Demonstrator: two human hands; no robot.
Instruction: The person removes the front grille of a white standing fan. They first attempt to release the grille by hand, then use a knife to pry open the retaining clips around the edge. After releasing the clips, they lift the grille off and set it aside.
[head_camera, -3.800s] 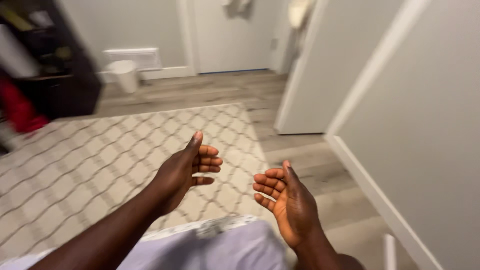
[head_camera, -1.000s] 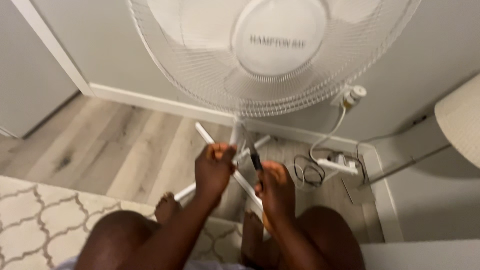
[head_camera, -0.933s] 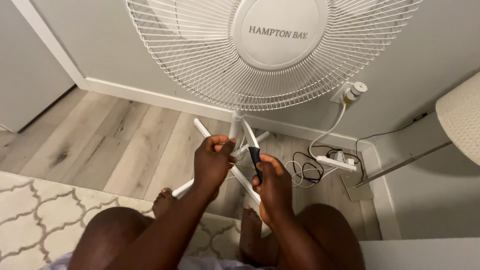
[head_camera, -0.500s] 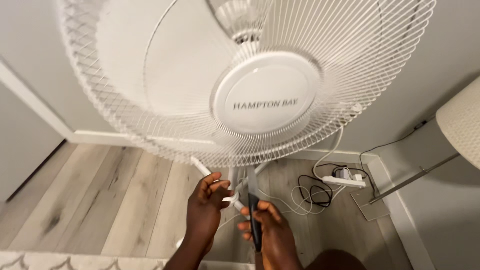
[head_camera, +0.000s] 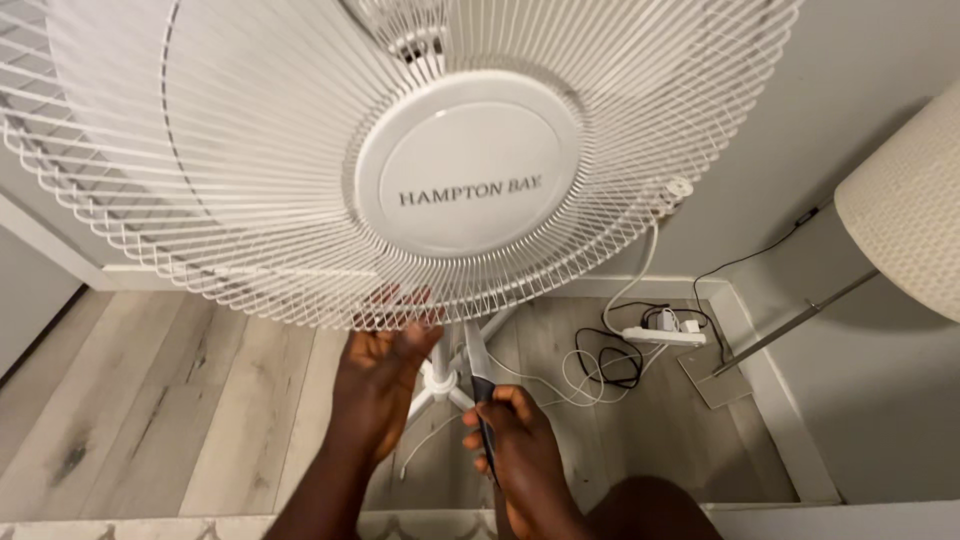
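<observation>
Nearer wire fan grille (head_camera: 250, 200), left hand (head_camera: 380, 375) raised.

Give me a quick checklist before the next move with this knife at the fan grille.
1. Right hand grips the knife by its dark handle: ok.
2. Left hand steadies the fan grille at its lower rim: ok.
3. Left fingers clear of the blade: ok, apart.
4. Blades stopped: cannot tell.
5. Fan unplugged from the power strip: cannot tell.
6. Fan stand on the floor: ok.

Fan (head_camera: 400, 160) above hands, lamp (head_camera: 900, 200) right
</observation>
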